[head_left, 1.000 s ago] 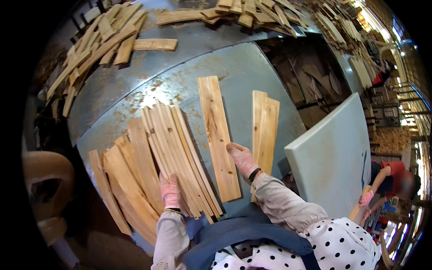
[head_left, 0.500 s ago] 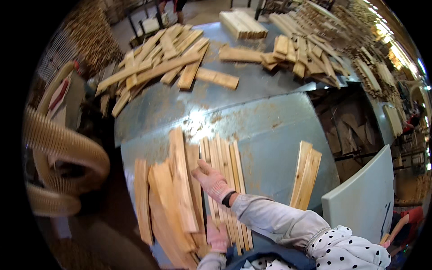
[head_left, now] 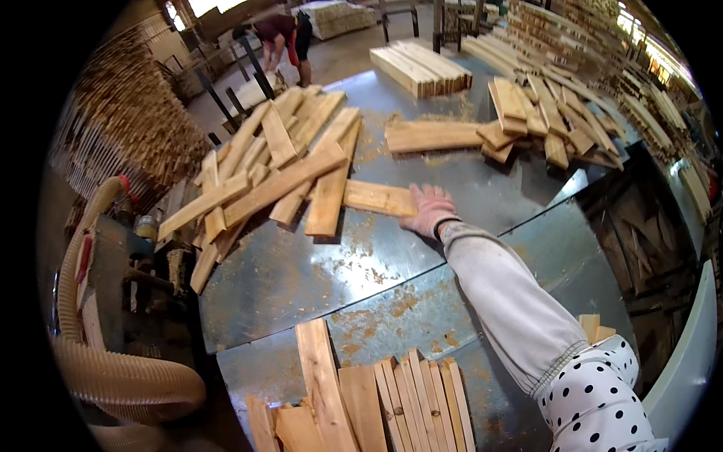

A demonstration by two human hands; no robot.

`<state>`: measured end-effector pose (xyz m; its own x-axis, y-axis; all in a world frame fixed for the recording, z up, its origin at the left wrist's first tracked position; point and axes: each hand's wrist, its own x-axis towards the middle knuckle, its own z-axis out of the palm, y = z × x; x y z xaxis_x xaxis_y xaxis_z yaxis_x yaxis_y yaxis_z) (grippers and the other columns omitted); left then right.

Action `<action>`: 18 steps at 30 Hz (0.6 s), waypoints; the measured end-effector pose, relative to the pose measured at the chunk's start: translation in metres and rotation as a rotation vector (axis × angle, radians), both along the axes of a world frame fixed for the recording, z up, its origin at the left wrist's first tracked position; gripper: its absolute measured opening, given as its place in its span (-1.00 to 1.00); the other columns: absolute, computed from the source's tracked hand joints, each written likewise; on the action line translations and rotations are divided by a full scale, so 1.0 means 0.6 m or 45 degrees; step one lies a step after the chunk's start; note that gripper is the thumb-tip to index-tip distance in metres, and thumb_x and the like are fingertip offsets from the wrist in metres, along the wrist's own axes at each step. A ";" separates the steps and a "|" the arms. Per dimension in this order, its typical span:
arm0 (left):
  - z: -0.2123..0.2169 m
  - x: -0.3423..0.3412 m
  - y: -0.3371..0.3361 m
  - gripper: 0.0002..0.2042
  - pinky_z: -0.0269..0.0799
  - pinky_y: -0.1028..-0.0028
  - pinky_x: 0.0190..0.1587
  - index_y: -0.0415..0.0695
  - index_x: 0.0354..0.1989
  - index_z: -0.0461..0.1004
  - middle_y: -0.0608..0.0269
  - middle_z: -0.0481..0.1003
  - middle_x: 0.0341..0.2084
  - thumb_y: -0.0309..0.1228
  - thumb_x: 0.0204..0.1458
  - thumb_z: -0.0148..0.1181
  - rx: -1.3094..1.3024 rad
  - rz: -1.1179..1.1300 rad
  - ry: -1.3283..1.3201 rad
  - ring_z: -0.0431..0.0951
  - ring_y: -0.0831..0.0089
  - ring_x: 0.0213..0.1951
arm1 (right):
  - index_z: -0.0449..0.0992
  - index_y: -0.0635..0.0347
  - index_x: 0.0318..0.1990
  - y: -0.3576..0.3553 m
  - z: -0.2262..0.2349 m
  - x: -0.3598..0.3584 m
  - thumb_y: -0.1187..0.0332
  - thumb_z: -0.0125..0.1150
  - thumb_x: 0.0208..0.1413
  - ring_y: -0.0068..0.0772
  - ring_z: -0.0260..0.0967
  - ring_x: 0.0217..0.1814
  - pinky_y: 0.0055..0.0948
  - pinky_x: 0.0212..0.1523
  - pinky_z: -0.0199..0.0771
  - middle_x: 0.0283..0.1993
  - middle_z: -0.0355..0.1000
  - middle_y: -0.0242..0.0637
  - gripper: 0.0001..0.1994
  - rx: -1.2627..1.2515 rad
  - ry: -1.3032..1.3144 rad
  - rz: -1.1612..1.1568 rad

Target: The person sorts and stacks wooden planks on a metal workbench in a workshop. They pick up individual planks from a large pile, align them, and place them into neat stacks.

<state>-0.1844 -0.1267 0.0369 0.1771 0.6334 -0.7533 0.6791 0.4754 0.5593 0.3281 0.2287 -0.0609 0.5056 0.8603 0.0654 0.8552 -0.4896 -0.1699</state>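
Observation:
My right hand [head_left: 431,210], in a pink work glove, reaches far over the metal table [head_left: 452,297]. It is at the right end of a flat wooden board [head_left: 376,197], touching it, with the fingers stretched and apart. That board's other end lies against a jumbled pile of boards [head_left: 286,177] on the left. Close to me, at the lower edge, narrow wooden strips [head_left: 422,399] stand side by side, next to wider boards [head_left: 325,384]. My left hand is out of view.
A second heap of short boards [head_left: 538,117] lies at the far right, near a neat stack of strips [head_left: 420,66]. A ribbed hose [head_left: 128,377] curves at the left. A pale panel [head_left: 689,354] stands at the right. Another person [head_left: 282,38] bends over in the background.
My right hand has left the near strips and gone forward to the far board. My left hand has dropped out of view. The view has shifted toward the far table.

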 end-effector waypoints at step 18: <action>-0.048 0.503 0.801 0.12 -0.09 0.13 0.60 -0.28 0.60 -0.08 -0.19 0.05 0.55 0.12 0.04 0.43 1.203 -0.871 0.844 -0.02 -0.09 0.57 | 0.45 0.10 0.31 -0.469 0.057 -0.066 -0.08 0.62 -0.23 0.01 0.32 0.26 0.00 0.37 0.24 0.13 0.40 -0.03 -0.10 -0.169 0.219 -0.255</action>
<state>0.1174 0.3541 0.0084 0.4395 0.8864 -0.1454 0.8923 -0.4494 -0.0421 0.2886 -0.0527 -0.0266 0.6600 0.7376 -0.1425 0.7036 -0.6734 -0.2269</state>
